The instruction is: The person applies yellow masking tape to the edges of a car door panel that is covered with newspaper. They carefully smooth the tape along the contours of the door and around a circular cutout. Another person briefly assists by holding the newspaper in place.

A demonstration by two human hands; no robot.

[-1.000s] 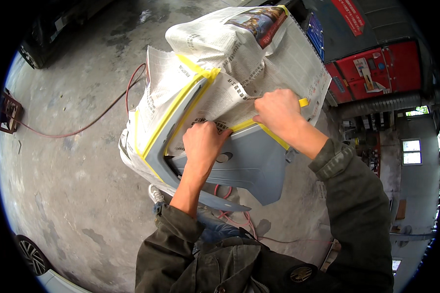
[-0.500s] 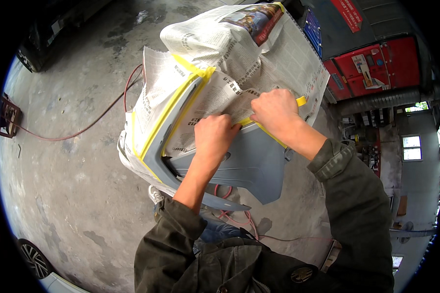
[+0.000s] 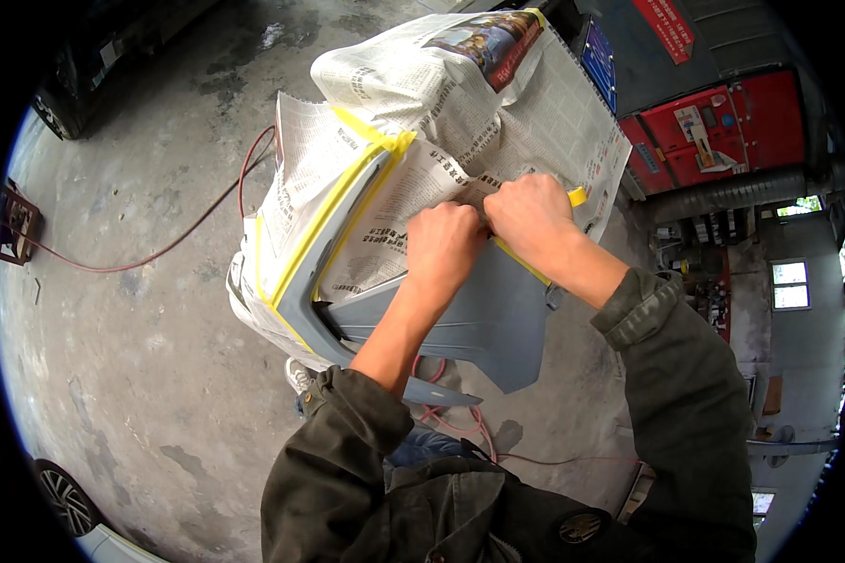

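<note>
My left hand [image 3: 446,246] and my right hand [image 3: 533,218] are side by side at the upper edge of a grey car body panel [image 3: 493,324]. Both have curled fingers, nearly touching each other, along the seam where newspaper [image 3: 559,122] meets the panel. Yellow masking tape [image 3: 526,264] runs along that seam beneath my right hand, and a loose-looking bit of it sticks out past the knuckles. My left fingers press at the same edge; the fingertips are hidden. More yellow tape borders the slanting grey strip at left.
Newspaper sheets drape over the panel's far side. A red hose [image 3: 150,266] crosses the concrete floor at left and coils below the panel. A red cabinet [image 3: 770,122] stands at right. A car wheel [image 3: 66,497] shows at lower left.
My left hand has slid right and slightly up along the panel edge, and is now close beside my right hand. My right hand has hardly moved.
</note>
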